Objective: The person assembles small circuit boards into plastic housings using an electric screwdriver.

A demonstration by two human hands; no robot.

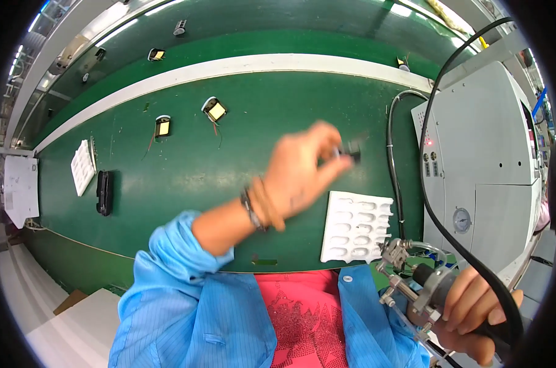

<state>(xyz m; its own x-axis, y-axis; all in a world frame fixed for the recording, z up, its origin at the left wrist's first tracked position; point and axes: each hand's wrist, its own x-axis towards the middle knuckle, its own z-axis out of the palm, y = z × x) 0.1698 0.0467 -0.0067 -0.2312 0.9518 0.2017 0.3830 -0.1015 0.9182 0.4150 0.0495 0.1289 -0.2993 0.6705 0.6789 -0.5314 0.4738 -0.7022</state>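
Note:
My left hand [302,162], with bands round its wrist, is raised over the green bench. Its thumb and fingers pinch a small dark part [353,152], smeared by motion, so its kind does not show. At the lower right my right hand [471,310] is wrapped round a black-handled tool [431,282] with metal clamps, fittings and a clear tube. Between the hands, near the bench's front edge, lies a white moulded tray [356,227] with rows of hollows. Its right edge is close to the tool's tip.
Two small black parts with yellow faces and thin wires, one [215,110] beside another [162,126], lie farther back. A black case [104,193] and second white tray [83,167] are left. A grey machine [480,153] with black cables [391,141] stands right. A white rail [247,64] crosses behind.

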